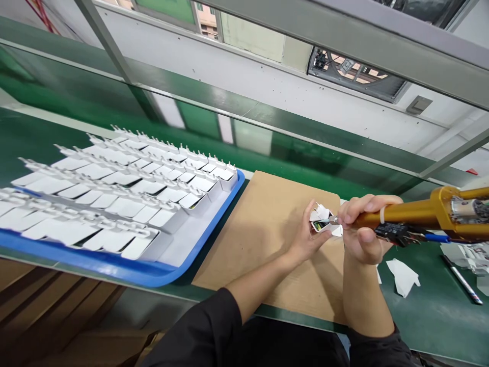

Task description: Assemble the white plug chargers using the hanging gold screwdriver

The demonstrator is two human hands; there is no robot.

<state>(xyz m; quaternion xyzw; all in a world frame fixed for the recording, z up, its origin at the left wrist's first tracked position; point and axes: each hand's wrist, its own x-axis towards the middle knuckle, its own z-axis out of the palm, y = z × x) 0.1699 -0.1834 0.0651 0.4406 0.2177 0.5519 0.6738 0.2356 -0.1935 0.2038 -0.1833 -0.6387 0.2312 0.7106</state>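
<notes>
My left hand (308,235) grips a small white plug adapter housing (336,231) by its sides, over a sheet of cardboard (263,224). Its top is open, and dark and greenish parts show inside; two plug pins stick up at its far end. In my right hand (367,224) is a gold-coloured power screwdriver (412,211), fingers wrapped round its front end. The tool's tip reaches into the open housing; whether it touches a screw is hidden. A black switch with wires is fixed along the tool's underside.
To the left, a blue tray (168,275) holds rows of similar white plug adapters (126,204). White cut pieces (403,277) and a marker pen (463,280) lie on the green bench (431,316) at right. A metal frame bar (344,35) crosses above.
</notes>
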